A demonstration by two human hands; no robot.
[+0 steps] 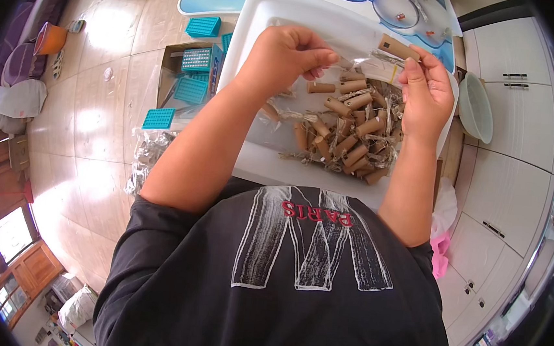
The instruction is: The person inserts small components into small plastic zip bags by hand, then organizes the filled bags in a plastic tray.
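- Small clear plastic bag [363, 66] is between both hands, above the far part of the big white plastic tray [263, 16].
- My left hand [286, 53] pinches one end of this bag with thumb and fingers closed on it.
- My right hand [426, 94] grips the other end, and I see a short brown cardboard tube [397, 48] at its fingertips, touching the bag.
- I cannot tell if the tube is inside the bag or behind it.
- Below the hands, a heap of brown cardboard tubes [348, 136] lies in the tray, mixed with crumpled clear wrappers.
- On the tiled floor to the left, I see an open cardboard box [171, 67] with teal plastic grid racks [192, 88].
- A pale green bowl [476, 107] stands right of the tray.
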